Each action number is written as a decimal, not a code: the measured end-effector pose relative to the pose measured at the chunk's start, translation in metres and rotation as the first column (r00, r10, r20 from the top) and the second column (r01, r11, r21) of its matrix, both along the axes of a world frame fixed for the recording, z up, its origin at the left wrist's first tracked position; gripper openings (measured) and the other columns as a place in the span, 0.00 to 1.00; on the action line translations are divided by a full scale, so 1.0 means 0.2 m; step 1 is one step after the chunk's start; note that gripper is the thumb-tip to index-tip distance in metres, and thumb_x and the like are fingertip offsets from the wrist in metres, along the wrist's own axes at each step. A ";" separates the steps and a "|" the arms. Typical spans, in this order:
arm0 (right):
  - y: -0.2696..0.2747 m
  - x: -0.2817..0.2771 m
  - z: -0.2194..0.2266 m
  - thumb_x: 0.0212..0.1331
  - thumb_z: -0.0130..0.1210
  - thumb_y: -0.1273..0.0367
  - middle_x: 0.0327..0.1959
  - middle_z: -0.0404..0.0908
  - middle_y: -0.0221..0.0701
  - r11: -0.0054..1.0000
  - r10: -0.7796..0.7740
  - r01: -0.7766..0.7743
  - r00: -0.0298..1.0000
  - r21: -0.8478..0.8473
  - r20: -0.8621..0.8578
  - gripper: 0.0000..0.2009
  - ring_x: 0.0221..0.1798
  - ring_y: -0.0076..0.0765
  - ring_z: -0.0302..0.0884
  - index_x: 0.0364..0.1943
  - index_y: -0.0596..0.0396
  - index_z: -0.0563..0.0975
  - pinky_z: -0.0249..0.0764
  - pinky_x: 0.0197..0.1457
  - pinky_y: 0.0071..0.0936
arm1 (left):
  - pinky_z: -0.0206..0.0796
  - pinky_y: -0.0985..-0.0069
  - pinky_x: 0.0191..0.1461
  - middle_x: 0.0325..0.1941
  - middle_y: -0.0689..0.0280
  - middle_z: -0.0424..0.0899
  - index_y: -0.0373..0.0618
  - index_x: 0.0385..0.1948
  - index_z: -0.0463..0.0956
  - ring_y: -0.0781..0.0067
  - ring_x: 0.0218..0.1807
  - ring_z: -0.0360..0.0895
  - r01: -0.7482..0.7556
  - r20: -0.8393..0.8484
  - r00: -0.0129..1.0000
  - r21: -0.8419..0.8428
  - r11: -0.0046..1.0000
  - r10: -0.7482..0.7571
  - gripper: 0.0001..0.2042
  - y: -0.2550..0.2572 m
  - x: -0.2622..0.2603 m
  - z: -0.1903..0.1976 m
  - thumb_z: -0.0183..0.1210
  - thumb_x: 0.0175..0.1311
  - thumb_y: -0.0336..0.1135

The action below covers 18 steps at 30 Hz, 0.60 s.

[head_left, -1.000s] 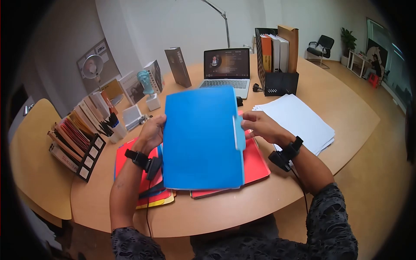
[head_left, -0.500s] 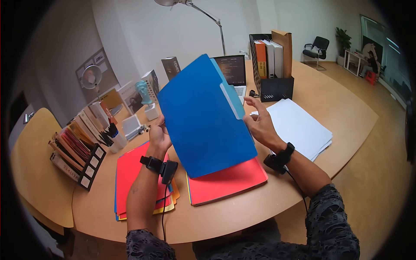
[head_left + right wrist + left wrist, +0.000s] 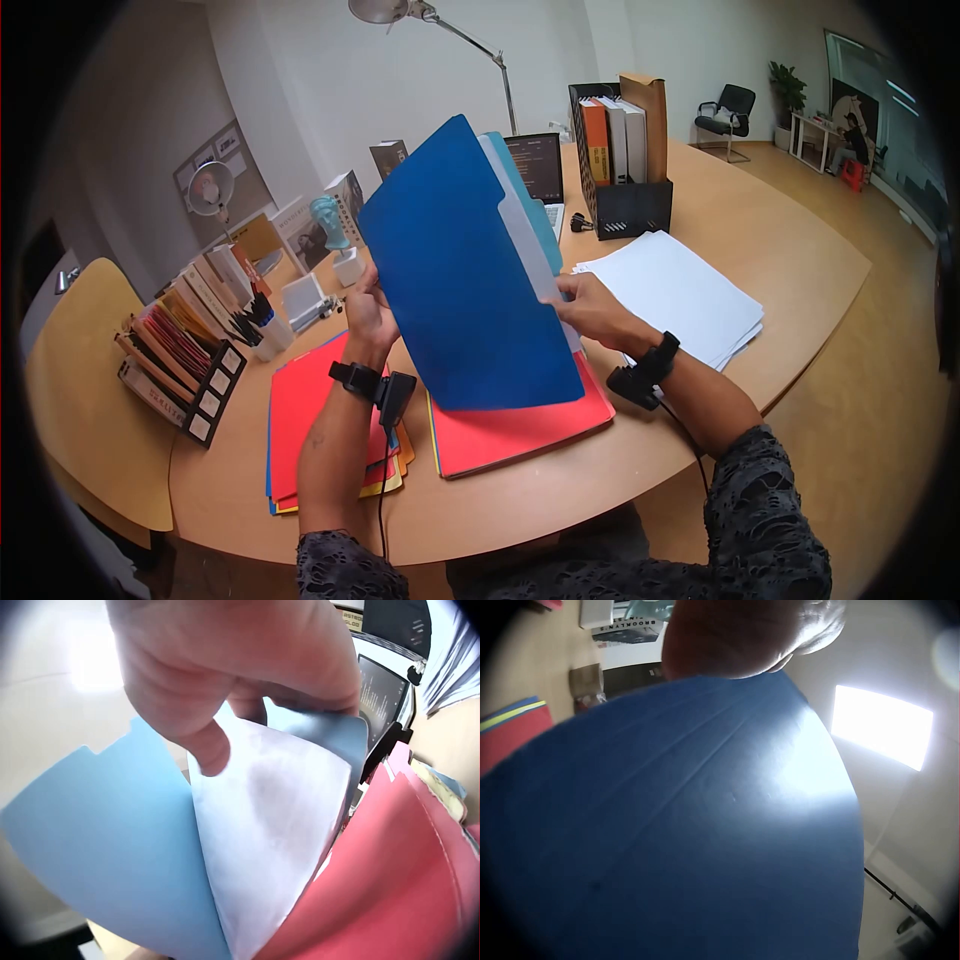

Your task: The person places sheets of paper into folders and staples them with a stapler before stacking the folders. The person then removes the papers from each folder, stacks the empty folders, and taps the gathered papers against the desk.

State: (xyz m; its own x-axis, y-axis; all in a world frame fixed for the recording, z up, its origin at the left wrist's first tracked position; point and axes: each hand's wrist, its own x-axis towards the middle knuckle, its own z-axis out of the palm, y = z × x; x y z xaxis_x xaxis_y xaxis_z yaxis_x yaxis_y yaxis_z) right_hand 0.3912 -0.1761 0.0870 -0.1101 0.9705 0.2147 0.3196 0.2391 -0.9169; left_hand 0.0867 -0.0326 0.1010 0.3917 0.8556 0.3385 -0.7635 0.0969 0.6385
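A blue file folder (image 3: 455, 280) is held up, tilted, over the desk. My left hand (image 3: 371, 318) grips it by its left edge. The folder stands partly open on its right side, showing white paper (image 3: 270, 802) between the covers. My right hand (image 3: 602, 312) pinches the paper at the folder's open edge; in the right wrist view the thumb lies on the sheet and the other fingers go behind, partly hidden. Below the blue folder lies a stack topped by a red folder (image 3: 520, 435). Another red-topped stack of folders (image 3: 305, 410) lies beside my left forearm.
A pile of white paper (image 3: 680, 295) lies to the right. Behind stand a black file holder (image 3: 635, 208) with books and a laptop (image 3: 538, 168). On the left are a pen holder (image 3: 268, 330), a small bust (image 3: 328, 222) and a rack of files (image 3: 212, 395).
The blue folder has tilted and risen off the red one, and its front cover has come apart from the back, exposing white paper. My right hand let go of the tab and now pinches the paper.
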 end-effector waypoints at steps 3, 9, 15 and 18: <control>-0.02 -0.02 0.00 0.66 0.56 0.62 0.35 0.82 0.32 0.996 0.028 -0.021 0.995 0.084 -0.093 0.16 0.36 0.25 0.78 0.43 0.65 0.80 0.75 0.44 0.24 | 0.70 0.64 0.60 0.51 0.60 0.80 0.39 0.51 0.71 0.64 0.53 0.78 -0.016 -0.037 0.999 0.013 1.000 0.016 0.14 -0.04 0.01 0.02 0.40 0.77 0.37; -0.09 -0.07 0.08 0.63 0.56 0.65 0.32 0.83 0.35 0.958 -0.105 0.078 0.991 0.276 0.085 0.15 0.34 0.25 0.78 0.42 0.66 0.80 0.74 0.41 0.26 | 0.69 0.69 0.57 0.52 0.64 0.79 0.41 0.57 0.69 0.68 0.51 0.77 -0.356 -0.375 0.838 0.177 0.918 0.397 0.17 0.12 -0.09 -0.03 0.42 0.76 0.39; -0.04 -0.03 0.03 0.58 0.63 0.63 0.30 0.82 0.33 0.997 0.044 -0.043 0.999 0.071 -0.014 0.17 0.32 0.23 0.77 0.40 0.67 0.81 0.73 0.38 0.24 | 0.64 0.80 0.40 0.32 0.71 0.75 0.44 0.55 0.73 0.80 0.35 0.73 -0.386 -0.542 0.633 0.398 0.832 0.553 0.17 0.23 -0.11 0.20 0.49 0.73 0.43; -0.03 -0.03 0.00 0.57 0.65 0.63 0.31 0.83 0.32 0.996 0.065 -0.062 0.996 0.060 -0.054 0.17 0.32 0.22 0.77 0.41 0.67 0.82 0.72 0.37 0.22 | 0.66 0.76 0.47 0.36 0.68 0.79 0.40 0.54 0.76 0.76 0.39 0.75 -0.242 -0.723 0.428 0.487 0.839 0.543 0.18 0.22 -0.08 0.26 0.51 0.72 0.43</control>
